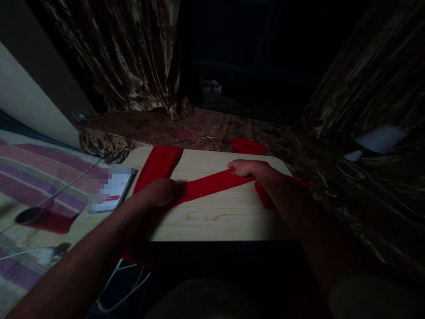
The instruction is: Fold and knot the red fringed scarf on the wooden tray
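A long red cloth (pixel 209 184) lies across a small light wooden table (pixel 215 212). One part runs from the table's far left corner down to its near left edge. Another strip stretches rightward across the top. My left hand (pixel 161 192) is closed and presses on the cloth where the two parts meet. My right hand (pixel 247 168) is closed on the right end of the strip, fingers curled over it. More red cloth (pixel 264 195) shows under my right forearm.
A white and red card or booklet (pixel 111 190) lies left of the table on a striped mat. A dark red cup (pixel 40 219) lies on its side there. Another red fabric piece (pixel 249 145) rests beyond the table. Cables and a white device (pixel 378 139) are at right. Curtains hang behind.
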`<state>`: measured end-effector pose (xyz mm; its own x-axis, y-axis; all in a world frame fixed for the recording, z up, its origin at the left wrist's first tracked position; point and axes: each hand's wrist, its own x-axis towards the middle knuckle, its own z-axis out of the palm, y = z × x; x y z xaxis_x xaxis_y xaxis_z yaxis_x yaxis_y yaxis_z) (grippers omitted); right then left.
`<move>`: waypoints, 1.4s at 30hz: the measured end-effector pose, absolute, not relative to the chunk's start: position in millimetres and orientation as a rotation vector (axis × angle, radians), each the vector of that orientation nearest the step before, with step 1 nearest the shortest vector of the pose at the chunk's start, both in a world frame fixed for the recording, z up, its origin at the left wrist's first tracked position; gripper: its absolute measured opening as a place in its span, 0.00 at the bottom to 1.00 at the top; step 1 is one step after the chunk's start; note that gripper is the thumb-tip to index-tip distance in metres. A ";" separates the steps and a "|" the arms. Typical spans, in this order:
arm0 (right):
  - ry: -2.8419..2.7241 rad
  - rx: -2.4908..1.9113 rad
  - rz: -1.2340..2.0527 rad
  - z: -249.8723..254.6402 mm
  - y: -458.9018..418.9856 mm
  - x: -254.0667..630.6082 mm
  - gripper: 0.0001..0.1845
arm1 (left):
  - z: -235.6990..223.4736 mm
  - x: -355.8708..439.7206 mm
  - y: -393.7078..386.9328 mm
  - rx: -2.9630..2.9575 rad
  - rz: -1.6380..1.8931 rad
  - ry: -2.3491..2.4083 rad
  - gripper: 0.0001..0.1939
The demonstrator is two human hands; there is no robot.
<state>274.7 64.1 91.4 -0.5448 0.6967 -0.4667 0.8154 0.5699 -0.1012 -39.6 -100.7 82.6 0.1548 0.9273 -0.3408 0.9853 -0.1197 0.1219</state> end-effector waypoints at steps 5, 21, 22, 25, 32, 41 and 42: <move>2.423 1.232 -0.407 91.2 60.8 272.1 0.16 | 79.1 -41.4 -100.1 2.112 -0.210 1.809 0.20; 2.406 1.357 -0.068 78.7 76.3 299.6 0.34 | 77.1 -38.3 -103.3 2.155 -0.280 1.868 0.22; 2.391 1.402 -0.057 78.3 77.0 303.1 0.37 | 76.9 -38.5 -103.3 2.166 -0.275 1.860 0.23; 2.357 1.504 -0.025 76.2 79.0 312.6 0.42 | 76.9 -39.0 -103.3 2.168 -0.257 1.845 0.23; 2.284 1.602 0.191 69.2 85.1 335.3 0.39 | 74.6 -39.5 -101.6 2.173 -0.268 1.842 0.23; 2.440 1.865 0.415 77.1 53.8 310.4 0.22 | 81.4 -29.8 -113.9 2.209 -0.108 2.043 0.23; 2.526 1.837 0.379 77.7 43.0 299.4 0.22 | 82.7 -22.7 -118.6 2.252 -0.031 2.069 0.23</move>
